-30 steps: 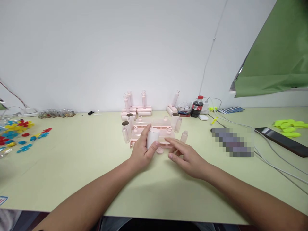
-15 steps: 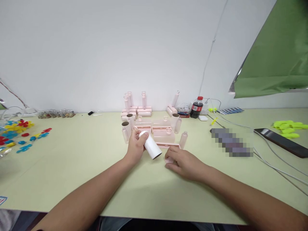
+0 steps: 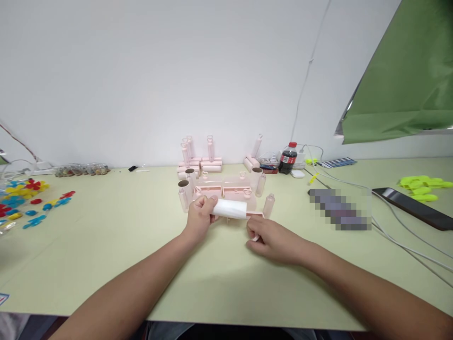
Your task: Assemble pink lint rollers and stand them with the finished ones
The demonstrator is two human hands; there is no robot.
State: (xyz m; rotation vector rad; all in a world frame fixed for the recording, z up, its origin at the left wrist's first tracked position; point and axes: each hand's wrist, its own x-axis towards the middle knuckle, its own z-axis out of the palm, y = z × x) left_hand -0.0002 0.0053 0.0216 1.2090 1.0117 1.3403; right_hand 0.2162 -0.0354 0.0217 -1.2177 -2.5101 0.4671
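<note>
My left hand (image 3: 200, 218) is closed around one end of a white lint roll (image 3: 230, 208), held nearly level above the table. My right hand (image 3: 267, 237) sits just right of the roll's free end, fingers pinched on a small pale piece (image 3: 256, 238), mostly covered by the fingers. Behind the roll lie pale pink cases, among them an open case (image 3: 208, 190) and another open case (image 3: 236, 191). A translucent pink bottle-shaped tube (image 3: 269, 205) stands to the right of them. At the left stands another roll (image 3: 184, 186) with a brown core.
Several finished-looking pink rollers (image 3: 211, 150) stand against the wall. A cola bottle (image 3: 288, 158) is at the back right. Farther right are a phone (image 3: 412, 208), white cables (image 3: 396, 226) and neon yellow pieces (image 3: 423, 184). Colourful plastic pieces (image 3: 23, 193) lie on the left.
The white roll has swung from slanting downward to nearly level, its free end rising and moving right. My right hand has shifted slightly right, still pinching the small piece.
</note>
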